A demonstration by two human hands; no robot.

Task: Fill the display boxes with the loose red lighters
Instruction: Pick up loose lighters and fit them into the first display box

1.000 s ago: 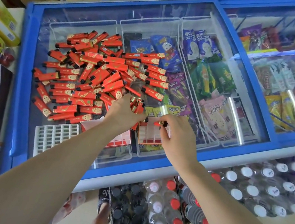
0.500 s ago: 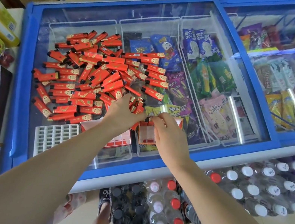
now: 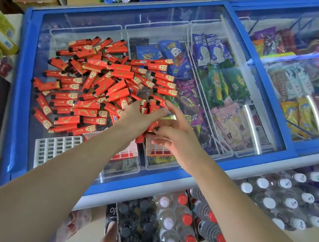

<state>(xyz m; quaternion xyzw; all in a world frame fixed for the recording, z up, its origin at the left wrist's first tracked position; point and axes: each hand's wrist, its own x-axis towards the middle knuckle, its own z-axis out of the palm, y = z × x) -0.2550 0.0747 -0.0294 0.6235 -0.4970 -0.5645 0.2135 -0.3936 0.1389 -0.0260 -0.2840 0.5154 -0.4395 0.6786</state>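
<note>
the left hand (image 3: 138,117) clutches a bunch of red lighters (image 3: 148,108) over the freezer lid (image 3: 108,18), likely as a ready supply. the right hand (image 3: 175,136), fingers spread, reaches for one above the display box (image 3: 157,152). the loose pile (image 3: 97,84) lies just behind.

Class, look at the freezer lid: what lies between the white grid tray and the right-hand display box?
In the head view, another display box and the left forearm lie between the white grid tray and the right-hand display box.
</note>
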